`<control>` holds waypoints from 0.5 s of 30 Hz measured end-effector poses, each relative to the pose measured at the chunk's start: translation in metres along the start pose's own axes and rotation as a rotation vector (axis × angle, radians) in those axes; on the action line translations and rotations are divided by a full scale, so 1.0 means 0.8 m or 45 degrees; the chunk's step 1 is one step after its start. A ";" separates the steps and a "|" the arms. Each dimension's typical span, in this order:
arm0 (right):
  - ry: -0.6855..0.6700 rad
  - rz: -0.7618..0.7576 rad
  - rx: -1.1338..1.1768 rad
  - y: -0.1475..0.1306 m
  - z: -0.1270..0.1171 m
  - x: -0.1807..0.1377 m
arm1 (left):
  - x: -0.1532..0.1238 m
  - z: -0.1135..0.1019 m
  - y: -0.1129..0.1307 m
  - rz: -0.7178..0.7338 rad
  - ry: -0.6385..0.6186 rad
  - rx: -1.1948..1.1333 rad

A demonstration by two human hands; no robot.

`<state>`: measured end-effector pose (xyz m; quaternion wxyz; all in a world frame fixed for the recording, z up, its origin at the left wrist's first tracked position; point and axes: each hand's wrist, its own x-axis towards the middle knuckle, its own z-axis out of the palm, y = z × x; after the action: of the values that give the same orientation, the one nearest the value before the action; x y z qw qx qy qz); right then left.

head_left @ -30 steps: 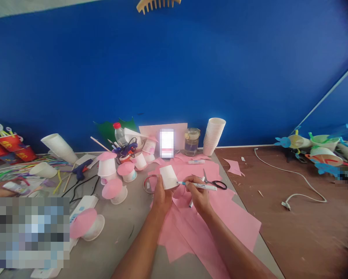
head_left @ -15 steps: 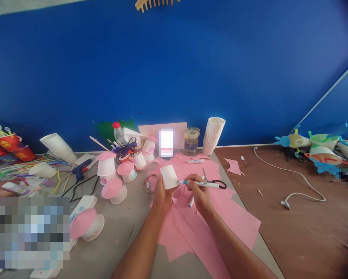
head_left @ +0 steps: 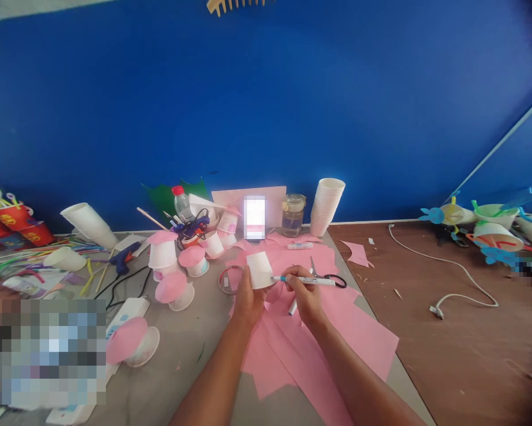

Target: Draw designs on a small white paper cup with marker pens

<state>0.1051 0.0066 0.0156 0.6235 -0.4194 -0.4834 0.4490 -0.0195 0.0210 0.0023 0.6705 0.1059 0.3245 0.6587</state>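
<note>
Paper cup (head_left: 260, 271) is up over pink paper (head_left: 367, 328), left hand (head_left: 250, 299) curled round it, right hand (head_left: 307, 294) pinching a marker (head_left: 321, 281), tip (head_left: 276, 278) at the cup's side. Looks barely started to me: visible side's mostly blank white, any marks too tiny to make out.

Wht cup (head_left: 260, 270) is inverted, mkr (head_left: 315, 281) tip at side.

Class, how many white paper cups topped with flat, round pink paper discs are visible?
4 clearly: the near cup by the white plastic power strip, the middle cup beyond it, then the left back cup and right back cup. More may be hidden farther back.
</note>
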 end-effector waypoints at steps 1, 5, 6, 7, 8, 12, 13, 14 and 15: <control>-0.002 0.006 0.001 0.000 0.001 0.000 | 0.000 0.000 0.000 0.000 -0.002 0.001; 0.031 0.002 0.015 0.001 0.001 0.001 | -0.001 0.000 0.001 -0.019 -0.006 -0.004; 0.037 -0.001 0.025 0.001 0.000 0.001 | -0.002 0.001 0.001 -0.027 -0.003 -0.001; 0.038 0.000 0.035 0.002 -0.001 0.002 | -0.002 0.001 0.002 -0.031 0.001 0.001; 0.033 0.004 0.044 0.002 -0.001 0.002 | -0.002 0.001 0.002 -0.031 0.005 0.002; -0.010 0.012 0.041 0.001 -0.001 0.002 | -0.001 0.000 0.002 -0.032 -0.008 0.011; -0.016 0.014 0.035 0.000 0.000 0.002 | -0.001 -0.001 0.001 -0.034 -0.017 0.013; -0.016 0.015 0.029 0.000 0.000 0.001 | 0.000 -0.002 0.001 -0.033 -0.023 0.014; -0.009 0.015 0.024 -0.001 0.000 0.001 | 0.001 -0.003 0.000 -0.030 -0.026 0.015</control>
<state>0.1050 0.0071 0.0163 0.6230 -0.4147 -0.4790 0.4587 -0.0210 0.0209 0.0006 0.6810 0.1127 0.3226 0.6477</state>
